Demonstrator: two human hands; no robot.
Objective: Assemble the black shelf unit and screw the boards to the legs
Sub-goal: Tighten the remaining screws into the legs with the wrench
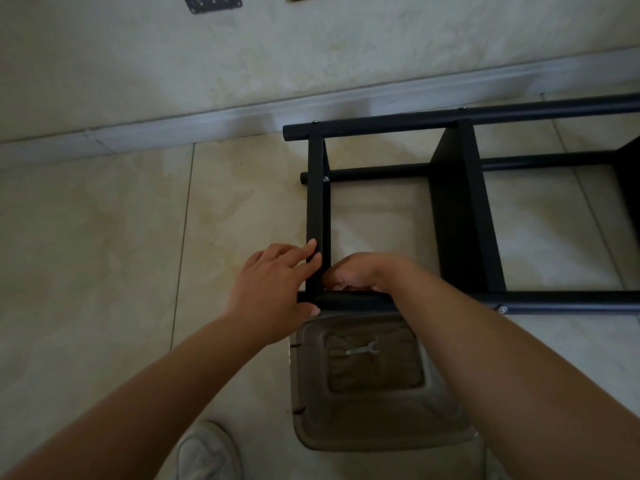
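I see a beige tiled floor (104, 237) running up to a pale wall with a grey skirting board (207, 123). My left hand (273, 292) lies against the end board (317, 209) of the black shelf unit (460, 216), fingers fairly straight along the board's outer face and thumb down by the near leg (554, 301). My right hand (360, 273) sits just inside that corner, fingers curled under where the board meets the leg; I cannot tell whether it pinches anything, since the fingertips are hidden.

The shelf unit lies on its side on the floor, its legs running off to the right. A second board (464, 216) stands across the legs further right, and a third shows at the frame's edge. Silver screw heads show at the far leg (381, 124) and one on the near leg (502, 309).

Just below the near leg, between my forearms, stands a translucent brownish plastic container (363, 427); inside it rests a small flat silver wrench (362, 348). A white shoe (207, 452) shows at the bottom edge.
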